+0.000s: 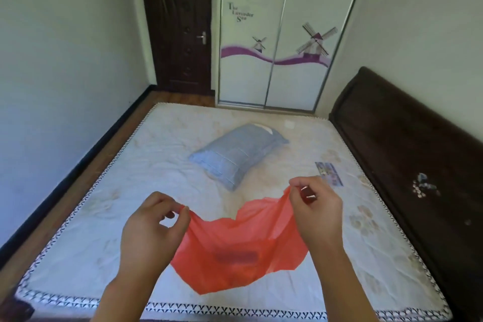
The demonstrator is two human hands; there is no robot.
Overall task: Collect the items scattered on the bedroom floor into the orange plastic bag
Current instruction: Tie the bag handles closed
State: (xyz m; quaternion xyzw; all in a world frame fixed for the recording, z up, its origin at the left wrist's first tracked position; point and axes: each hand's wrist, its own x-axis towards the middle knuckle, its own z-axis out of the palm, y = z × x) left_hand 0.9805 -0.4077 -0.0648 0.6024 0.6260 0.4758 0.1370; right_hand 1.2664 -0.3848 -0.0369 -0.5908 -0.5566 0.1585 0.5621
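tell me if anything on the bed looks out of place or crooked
The blue pillow lies diagonally mid-mattress, not squared at the headboard. A small printed card lies loose near the headboard side. The orange bag, pinched by the left hand and right hand, already shows something dark inside.

1. Both bare forearms reach forward from the bottom edge of the view, well apart, out over the near edge of the bed.
2. The left hand is raised back-up, thumb and fingers curled into a pinch on thin orange plastic.
3. The right hand sits higher and further out, its fingers likewise pinched on that plastic.
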